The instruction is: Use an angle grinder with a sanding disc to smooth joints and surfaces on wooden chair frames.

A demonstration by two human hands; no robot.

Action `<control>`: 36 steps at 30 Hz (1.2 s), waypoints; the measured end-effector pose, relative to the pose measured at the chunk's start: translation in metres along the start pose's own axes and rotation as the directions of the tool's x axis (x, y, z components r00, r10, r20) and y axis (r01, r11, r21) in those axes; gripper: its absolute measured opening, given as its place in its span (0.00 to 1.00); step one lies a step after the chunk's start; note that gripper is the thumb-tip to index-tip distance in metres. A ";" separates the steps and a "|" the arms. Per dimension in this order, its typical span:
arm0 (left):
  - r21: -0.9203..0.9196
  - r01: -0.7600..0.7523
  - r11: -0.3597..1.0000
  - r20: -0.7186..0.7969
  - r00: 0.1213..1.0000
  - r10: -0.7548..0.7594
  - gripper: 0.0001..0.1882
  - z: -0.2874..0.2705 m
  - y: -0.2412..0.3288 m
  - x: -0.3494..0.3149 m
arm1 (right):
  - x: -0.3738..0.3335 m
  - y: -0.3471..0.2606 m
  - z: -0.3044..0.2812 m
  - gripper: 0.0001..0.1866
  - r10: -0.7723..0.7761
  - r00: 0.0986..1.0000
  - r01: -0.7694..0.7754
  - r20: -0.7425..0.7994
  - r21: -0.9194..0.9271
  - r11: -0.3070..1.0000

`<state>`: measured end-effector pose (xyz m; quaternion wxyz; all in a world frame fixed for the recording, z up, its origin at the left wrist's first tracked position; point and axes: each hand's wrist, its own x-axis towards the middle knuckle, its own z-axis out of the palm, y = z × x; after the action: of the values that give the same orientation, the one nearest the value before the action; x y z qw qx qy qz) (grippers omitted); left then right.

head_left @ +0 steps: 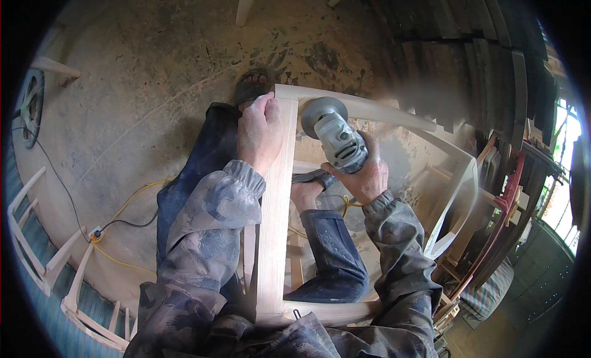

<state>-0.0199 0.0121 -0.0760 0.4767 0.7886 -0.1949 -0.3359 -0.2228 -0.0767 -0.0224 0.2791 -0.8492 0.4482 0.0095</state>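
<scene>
So, the wooden frame looks stiff and fairly light (maybe slick if dusty), best held by a corner, its left rail running between the forearms, left hand gripping that rail's far end, right hand wrapped round the grinder, disc by the far rail.

Two hands, two feet, one grinder show

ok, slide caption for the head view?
Head view: left hand grips a pale wooden frame while the right hand holds an angle grinder near its far corner.
</scene>
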 end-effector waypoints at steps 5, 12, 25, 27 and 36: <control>-0.004 0.013 1.000 0.003 1.000 -0.013 0.20 0.002 0.001 0.002 | -0.001 -0.004 0.000 0.45 -0.022 0.999 0.023 0.026 -0.063 0.998; -0.021 0.022 1.000 0.012 1.000 -0.022 0.20 0.000 -0.001 0.002 | -0.016 0.009 -0.005 0.46 0.046 0.996 -0.036 0.073 -0.128 0.991; -0.008 0.008 1.000 0.002 1.000 -0.008 0.20 0.001 0.004 -0.004 | 0.005 -0.005 -0.002 0.45 -0.092 0.996 0.093 0.011 -0.110 0.990; -0.013 -0.009 1.000 -0.004 1.000 0.009 0.20 0.004 0.000 -0.001 | 0.004 -0.001 -0.001 0.45 -0.083 0.996 0.084 0.012 -0.117 0.990; -0.006 0.000 1.000 -0.007 1.000 0.000 0.20 0.003 0.000 0.003 | -0.005 0.001 -0.004 0.45 0.004 1.000 -0.003 0.003 -0.105 0.995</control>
<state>-0.0201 0.0089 -0.0783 0.4797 0.7883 -0.1921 -0.3339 -0.2273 -0.0749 -0.0178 0.2349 -0.8618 0.4481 0.0348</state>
